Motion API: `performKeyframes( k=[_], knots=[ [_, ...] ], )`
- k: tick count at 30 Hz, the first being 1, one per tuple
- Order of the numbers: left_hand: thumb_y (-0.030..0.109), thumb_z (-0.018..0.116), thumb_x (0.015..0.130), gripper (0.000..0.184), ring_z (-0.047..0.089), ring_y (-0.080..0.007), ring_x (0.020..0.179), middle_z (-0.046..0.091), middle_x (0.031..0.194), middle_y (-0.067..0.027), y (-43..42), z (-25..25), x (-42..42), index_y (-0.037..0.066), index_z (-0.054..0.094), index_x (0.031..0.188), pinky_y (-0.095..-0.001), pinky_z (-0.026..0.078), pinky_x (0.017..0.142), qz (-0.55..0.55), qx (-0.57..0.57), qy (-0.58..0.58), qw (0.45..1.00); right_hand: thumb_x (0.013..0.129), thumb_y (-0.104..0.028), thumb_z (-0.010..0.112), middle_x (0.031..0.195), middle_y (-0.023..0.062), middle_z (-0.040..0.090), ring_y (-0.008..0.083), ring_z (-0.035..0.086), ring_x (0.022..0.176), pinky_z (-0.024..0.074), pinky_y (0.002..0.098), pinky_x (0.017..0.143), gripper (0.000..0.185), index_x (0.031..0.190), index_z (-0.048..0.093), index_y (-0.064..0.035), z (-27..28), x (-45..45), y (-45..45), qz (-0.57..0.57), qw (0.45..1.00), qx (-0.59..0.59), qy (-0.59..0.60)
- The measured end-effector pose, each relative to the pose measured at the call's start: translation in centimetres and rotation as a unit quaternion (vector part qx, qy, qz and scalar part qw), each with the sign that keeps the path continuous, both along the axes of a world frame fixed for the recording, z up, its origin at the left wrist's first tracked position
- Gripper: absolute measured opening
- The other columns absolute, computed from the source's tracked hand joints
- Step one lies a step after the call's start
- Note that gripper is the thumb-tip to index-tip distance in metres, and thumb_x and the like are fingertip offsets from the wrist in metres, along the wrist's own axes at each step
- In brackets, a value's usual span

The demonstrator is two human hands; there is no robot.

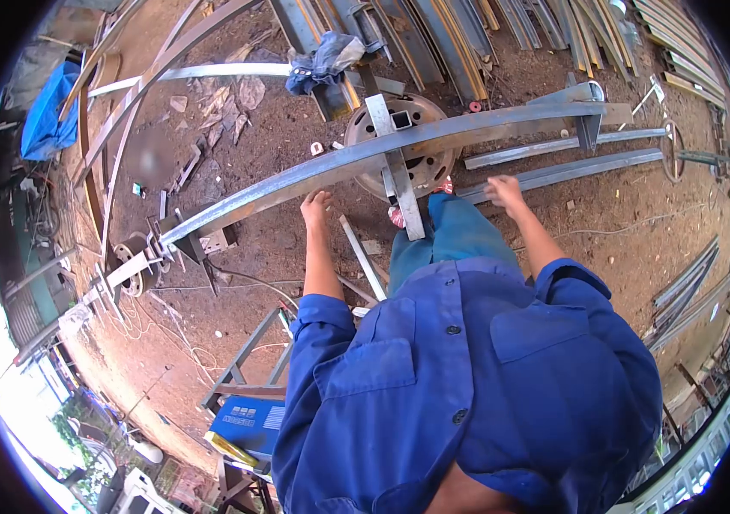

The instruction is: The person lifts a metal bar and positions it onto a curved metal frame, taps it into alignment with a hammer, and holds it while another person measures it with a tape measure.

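Observation:
A long steel beam [296,178] runs across in front of me, resting over a wheel rim [423,171] on the ground. My left hand [317,207] hangs just on my side of the beam, its fingers loosely bent and apart, with nothing visible in them. To the right, my right hand [503,190] is held above the steel bars on the ground; its fingers are partly spread and hold nothing I can see. A short flat steel bar [409,206] crosses under the beam and points toward my legs. Near it sits a piece of square tube [401,120].
Steel channels [442,43] lie in rows at the far side, with a crumpled denim cloth [331,62] on some. Two loose bars [571,170] lie at right. A blue machine [247,421] stands at lower left, near a metal frame [249,351]. Cables [198,351] trail over the dirt.

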State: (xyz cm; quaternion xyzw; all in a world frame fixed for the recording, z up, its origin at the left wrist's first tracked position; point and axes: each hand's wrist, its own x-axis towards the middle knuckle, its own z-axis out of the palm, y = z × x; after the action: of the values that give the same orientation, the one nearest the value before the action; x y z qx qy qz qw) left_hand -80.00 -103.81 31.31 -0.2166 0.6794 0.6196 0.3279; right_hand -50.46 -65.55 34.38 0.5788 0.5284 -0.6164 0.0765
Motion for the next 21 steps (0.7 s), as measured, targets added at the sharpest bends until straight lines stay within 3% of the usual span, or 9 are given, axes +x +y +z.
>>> performKeyframes(
  k=[4, 5, 6, 10, 11, 12, 14, 19, 21],
  knots=[
    [0.012, 0.055, 0.085, 0.027, 0.062, -0.0208, 0.070, 0.064, 0.088, -0.0089, -5.2, -8.0, 5.1, 0.003, 0.060, 0.110, -0.0319, 0.048, 0.051, -0.025, 0.073, -0.068, 0.995, 0.085, -0.026, 0.059, 0.079, 0.0106, 0.065, 0.0205, 0.061, 0.063, 0.0484, 0.0360, 0.055, 0.026, 0.095, 0.059, -0.0020, -0.5, 8.5, -2.0, -0.041, 0.995, -0.024, -0.086],
    [0.009, 0.053, 0.083, 0.019, 0.059, -0.0193, 0.065, 0.062, 0.083, -0.0075, -4.0, -5.0, 8.0, 0.004, 0.062, 0.099, -0.0321, 0.045, 0.048, -0.019, -0.034, -0.042, 0.998, 0.084, -0.025, 0.058, 0.075, 0.0107, 0.063, 0.0199, 0.058, 0.055, 0.0439, 0.0337, 0.047, 0.024, 0.088, 0.061, -0.0012, -0.7, 10.6, -2.8, -0.062, 0.992, -0.020, -0.104],
    [0.008, 0.057, 0.080, 0.016, 0.058, -0.0171, 0.060, 0.062, 0.074, -0.0083, -5.1, -8.1, 11.1, -0.002, 0.063, 0.090, -0.0266, 0.046, 0.054, 0.038, -0.004, -0.032, 0.999, 0.083, -0.023, 0.058, 0.068, 0.0094, 0.060, 0.0191, 0.054, 0.049, 0.0399, 0.0333, 0.042, 0.022, 0.080, 0.060, -0.0017, -1.5, 12.7, -3.2, -0.058, 0.990, -0.028, -0.128],
    [0.013, 0.054, 0.081, 0.013, 0.056, -0.0189, 0.049, 0.057, 0.062, -0.0050, -8.4, -9.4, 22.1, 0.007, 0.063, 0.075, -0.0315, 0.042, 0.041, -0.086, -0.085, -0.150, 0.981, 0.079, -0.019, 0.059, 0.053, 0.0044, 0.048, 0.0156, 0.040, 0.037, 0.0288, 0.0329, 0.034, 0.023, 0.062, 0.055, -0.0042, -3.5, 18.8, -3.7, -0.071, 0.986, -0.037, -0.143],
    [0.014, 0.055, 0.079, 0.016, 0.059, -0.0234, 0.051, 0.061, 0.065, -0.0108, -11.9, -17.0, 26.5, 0.003, 0.066, 0.080, -0.0355, 0.046, 0.041, -0.244, -0.067, 0.058, 0.966, 0.079, -0.018, 0.059, 0.052, 0.0035, 0.047, 0.0149, 0.040, 0.037, 0.0292, 0.0328, 0.034, 0.022, 0.062, 0.055, -0.0047, -6.1, 20.0, -3.5, -0.080, 0.991, -0.029, -0.108],
    [0.017, 0.058, 0.078, 0.022, 0.063, -0.0278, 0.056, 0.066, 0.076, -0.0161, -9.9, -11.6, 27.2, 0.001, 0.068, 0.087, -0.0400, 0.051, 0.046, -0.225, -0.173, -0.113, 0.952, 0.077, -0.018, 0.063, 0.051, 0.0027, 0.046, 0.0133, 0.038, 0.038, 0.0297, 0.0322, 0.035, 0.021, 0.061, 0.056, -0.0055, -3.6, 17.9, -3.9, -0.077, 0.989, 0.009, -0.126],
    [0.020, 0.058, 0.076, 0.025, 0.065, -0.0316, 0.064, 0.068, 0.085, -0.0169, -9.1, -8.4, 29.4, 0.001, 0.070, 0.089, -0.0451, 0.053, 0.057, -0.211, -0.209, -0.187, 0.936, 0.076, -0.019, 0.066, 0.053, 0.0029, 0.049, 0.0136, 0.042, 0.040, 0.0312, 0.0311, 0.036, 0.022, 0.061, 0.056, -0.0061, -1.2, 14.6, -3.2, 0.004, 0.990, 0.032, -0.138],
    [0.016, 0.060, 0.077, 0.018, 0.060, -0.0223, 0.054, 0.065, 0.071, -0.0132, -9.5, -9.3, 31.0, 0.001, 0.070, 0.082, -0.0377, 0.049, 0.048, -0.210, -0.209, -0.170, 0.940, 0.082, -0.023, 0.060, 0.071, 0.0086, 0.062, 0.0191, 0.057, 0.050, 0.0430, 0.0320, 0.040, 0.019, 0.086, 0.060, -0.0049, -0.5, 7.5, -1.1, 0.049, 0.991, -0.038, -0.117],
    [0.012, 0.058, 0.078, 0.016, 0.059, -0.0209, 0.055, 0.063, 0.070, -0.0118, -9.0, -8.2, 29.3, 0.001, 0.069, 0.084, -0.0361, 0.046, 0.045, -0.105, -0.162, -0.143, 0.971, 0.086, -0.026, 0.054, 0.082, 0.0127, 0.065, 0.0247, 0.064, 0.062, 0.0525, 0.0366, 0.051, 0.029, 0.103, 0.058, -0.0022, -1.8, 5.7, 1.0, 0.080, 0.992, -0.075, -0.070]
  ],
)
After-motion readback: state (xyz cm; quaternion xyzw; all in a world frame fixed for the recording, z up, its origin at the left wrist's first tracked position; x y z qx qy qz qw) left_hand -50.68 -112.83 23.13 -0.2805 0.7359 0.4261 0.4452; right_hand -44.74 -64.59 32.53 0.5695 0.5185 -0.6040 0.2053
